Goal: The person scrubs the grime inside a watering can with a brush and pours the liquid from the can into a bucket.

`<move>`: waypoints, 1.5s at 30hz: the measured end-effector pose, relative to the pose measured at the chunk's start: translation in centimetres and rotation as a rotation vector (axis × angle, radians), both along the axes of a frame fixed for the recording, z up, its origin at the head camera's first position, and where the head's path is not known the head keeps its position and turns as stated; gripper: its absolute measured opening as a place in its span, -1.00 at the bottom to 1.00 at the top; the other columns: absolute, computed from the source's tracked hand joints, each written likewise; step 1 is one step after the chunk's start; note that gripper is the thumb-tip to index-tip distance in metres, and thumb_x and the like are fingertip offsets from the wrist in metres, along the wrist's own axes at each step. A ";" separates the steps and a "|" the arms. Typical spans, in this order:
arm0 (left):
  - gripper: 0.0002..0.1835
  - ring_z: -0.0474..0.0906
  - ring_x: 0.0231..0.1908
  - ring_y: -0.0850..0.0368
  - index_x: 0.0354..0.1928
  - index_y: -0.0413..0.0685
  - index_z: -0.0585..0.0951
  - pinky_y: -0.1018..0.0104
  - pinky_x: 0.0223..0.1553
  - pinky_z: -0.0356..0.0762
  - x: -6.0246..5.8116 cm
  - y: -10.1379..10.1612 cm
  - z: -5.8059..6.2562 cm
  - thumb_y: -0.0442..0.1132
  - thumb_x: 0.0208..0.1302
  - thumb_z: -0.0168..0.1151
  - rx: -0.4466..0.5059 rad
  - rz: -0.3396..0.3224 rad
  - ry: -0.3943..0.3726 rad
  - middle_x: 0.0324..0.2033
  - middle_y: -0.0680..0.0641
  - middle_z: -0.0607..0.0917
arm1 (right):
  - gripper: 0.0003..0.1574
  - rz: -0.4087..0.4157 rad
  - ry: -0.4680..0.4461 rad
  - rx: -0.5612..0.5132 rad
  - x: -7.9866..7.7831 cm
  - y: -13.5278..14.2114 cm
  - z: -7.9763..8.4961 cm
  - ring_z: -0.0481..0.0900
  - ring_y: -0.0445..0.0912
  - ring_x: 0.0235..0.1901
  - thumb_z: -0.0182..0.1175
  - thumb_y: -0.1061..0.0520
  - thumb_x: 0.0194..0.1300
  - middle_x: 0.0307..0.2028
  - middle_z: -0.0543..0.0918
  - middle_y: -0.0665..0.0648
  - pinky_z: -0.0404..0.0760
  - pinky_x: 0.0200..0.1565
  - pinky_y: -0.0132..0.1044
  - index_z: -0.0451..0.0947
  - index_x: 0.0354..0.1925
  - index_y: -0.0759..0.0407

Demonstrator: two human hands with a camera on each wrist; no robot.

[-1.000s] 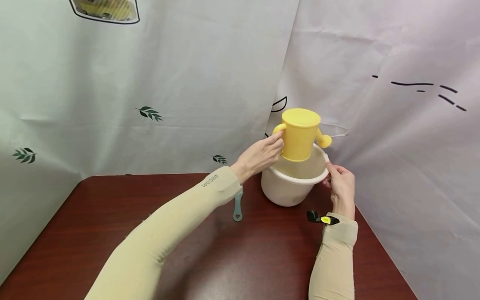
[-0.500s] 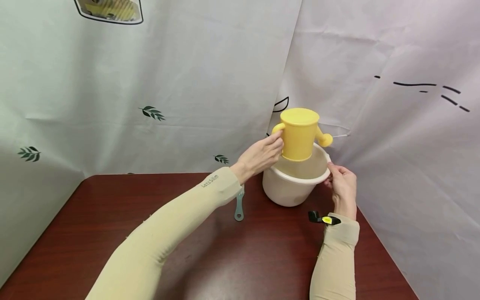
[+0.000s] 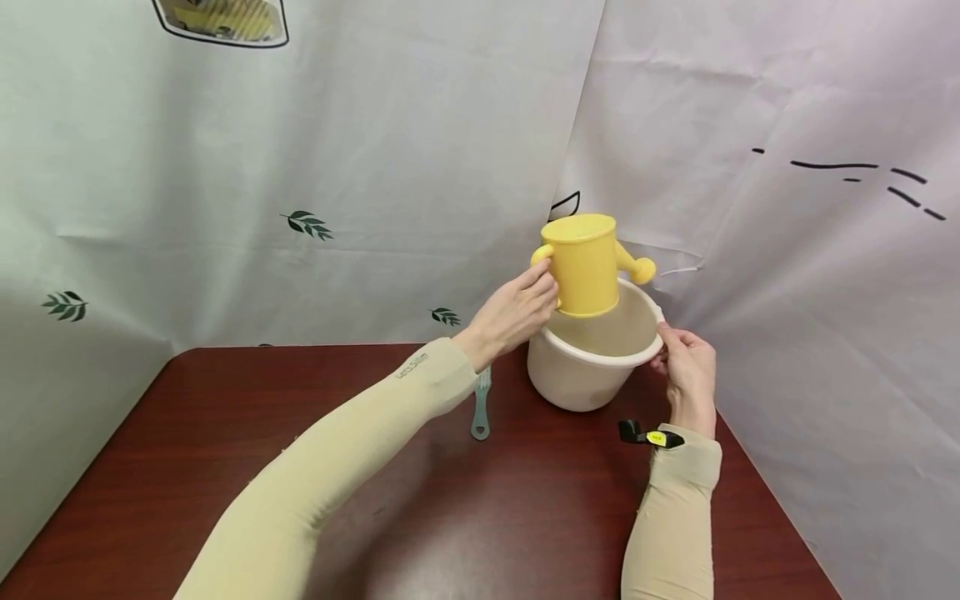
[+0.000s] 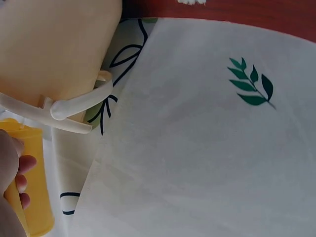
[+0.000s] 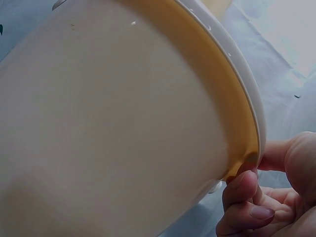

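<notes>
A yellow watering can (image 3: 585,271) is held up over the mouth of a white bucket (image 3: 573,379), its spout pointing right and tipped downward. My left hand (image 3: 519,312) grips the can's handle, and the left wrist view shows the fingers curled round it beside the yellow body (image 4: 37,182). With thumb and fingers my right hand (image 3: 688,367) pinches the bucket's rim on its right side. That pinch also shows in the right wrist view, where the pale bucket wall (image 5: 123,108) fills most of the picture. The bucket stands upright on the table.
A blue-green fork-like tool (image 3: 481,412) lies on the dark red table (image 3: 465,500), partly hidden by the left forearm. Printed white curtains (image 3: 420,167) hang close behind and at the right of the table. A black strap (image 3: 651,437) sits on the right wrist.
The watering can has shifted left over the bucket, and the left hand moved with it. Its spout now looks less steeply tipped. The right hand keeps its hold on the rim.
</notes>
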State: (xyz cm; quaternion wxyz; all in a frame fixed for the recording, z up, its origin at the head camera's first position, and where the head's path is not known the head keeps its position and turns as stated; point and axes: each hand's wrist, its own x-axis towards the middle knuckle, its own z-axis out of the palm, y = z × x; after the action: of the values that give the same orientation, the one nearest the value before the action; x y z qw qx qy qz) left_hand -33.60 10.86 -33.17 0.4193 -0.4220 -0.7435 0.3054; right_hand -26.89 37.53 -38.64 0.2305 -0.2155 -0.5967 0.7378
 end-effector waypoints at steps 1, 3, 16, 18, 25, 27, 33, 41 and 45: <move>-0.59 0.34 0.01 -0.02 0.01 -0.10 0.56 0.03 0.41 -0.20 0.0 -0.1 -0.1 -0.46 0.43 -0.32 0.014 0.002 -0.005 -0.08 -0.08 0.55 | -0.77 0.002 0.001 0.003 0.0 0.0 0.0 0.42 -0.23 -0.82 0.29 0.15 0.31 -0.75 0.49 0.00 0.44 -0.74 -0.44 0.54 -0.43 0.24; -0.60 0.34 -0.01 -0.01 -0.03 -0.08 0.56 0.04 0.41 -0.19 0.1 -0.2 -0.3 -0.47 0.42 -0.31 0.042 0.003 -0.013 -0.10 -0.07 0.55 | -0.77 0.001 0.003 0.001 -0.1 0.0 0.0 0.43 -0.23 -0.82 0.29 0.15 0.31 -0.75 0.49 0.00 0.44 -0.74 -0.44 0.53 -0.42 0.27; -0.72 0.35 -0.03 0.01 -0.15 -0.03 0.55 0.07 0.41 -0.23 1.3 -1.3 -1.8 -0.40 0.45 -0.19 0.239 0.028 -0.172 -0.17 -0.03 0.52 | -0.77 0.013 -0.011 -0.012 -0.3 0.3 -0.1 0.44 -0.21 -0.82 0.31 0.13 0.30 -0.73 0.50 0.02 0.44 -0.74 -0.43 0.54 -0.37 0.29; -0.75 0.35 -0.05 0.01 -0.17 -0.02 0.55 0.07 0.41 -0.20 1.5 -1.4 -2.2 -0.37 0.47 -0.16 0.277 0.038 -0.191 -0.19 -0.02 0.51 | -0.76 0.017 -0.014 -0.006 -0.3 0.4 -0.1 0.44 -0.21 -0.82 0.30 0.14 0.31 -0.73 0.50 0.02 0.45 -0.73 -0.42 0.53 -0.34 0.31; -0.84 0.39 -0.14 0.04 -0.28 0.01 0.55 0.07 0.40 -0.11 2.3 -1.2 -3.9 -0.18 0.48 0.03 0.463 0.049 -0.233 -0.29 0.01 0.51 | -0.79 0.013 -0.019 -0.013 -0.3 1.0 -0.2 0.44 -0.21 -0.82 0.29 0.15 0.31 -0.73 0.50 0.02 0.45 -0.72 -0.42 0.55 -0.39 0.27; -0.82 0.41 -0.15 0.04 -0.30 0.00 0.55 0.07 0.40 -0.10 2.8 -1.0 -4.2 -0.10 0.45 0.10 0.542 0.034 -0.261 -0.32 0.01 0.51 | -0.79 0.014 -0.015 -0.022 -0.3 1.2 -0.3 0.44 -0.21 -0.82 0.30 0.15 0.31 -0.73 0.51 0.02 0.45 -0.73 -0.42 0.56 -0.40 0.26; -0.80 0.44 -0.17 0.02 -0.28 -0.02 0.56 0.07 0.38 -0.02 4.7 -0.6 -5.3 -0.05 0.40 0.18 0.809 -0.043 -0.382 -0.36 0.00 0.52 | -0.79 0.016 -0.014 -0.036 -0.1 2.0 -0.3 0.43 -0.20 -0.82 0.31 0.15 0.30 -0.73 0.50 0.03 0.44 -0.75 -0.41 0.58 -0.43 0.24; -0.78 0.38 -0.20 0.06 -0.36 -0.02 0.54 0.05 0.33 0.07 7.6 -1.6 -6.6 -0.09 0.45 0.12 1.276 -0.122 -0.734 -0.42 0.05 0.48 | -0.78 0.010 0.001 -0.035 0.2 2.3 -0.4 0.43 -0.20 -0.82 0.30 0.16 0.30 -0.75 0.50 0.03 0.44 -0.75 -0.41 0.57 -0.43 0.27; -0.77 0.33 -0.26 0.07 -0.39 -0.03 0.54 0.09 0.16 0.20 8.8 -3.1 -6.9 -0.11 0.43 0.14 1.470 -0.139 -0.896 -0.45 0.05 0.45 | -0.78 0.008 -0.012 -0.023 0.2 2.4 -0.4 0.43 -0.20 -0.82 0.30 0.14 0.31 -0.74 0.50 0.02 0.44 -0.74 -0.42 0.58 -0.41 0.27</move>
State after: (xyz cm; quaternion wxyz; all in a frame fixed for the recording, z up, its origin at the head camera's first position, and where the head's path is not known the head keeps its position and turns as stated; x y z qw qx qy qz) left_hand -24.78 7.77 -40.07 0.2710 -0.1690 -0.8202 -0.4747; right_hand -26.68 39.88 -39.02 0.2217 -0.2200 -0.5904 0.7442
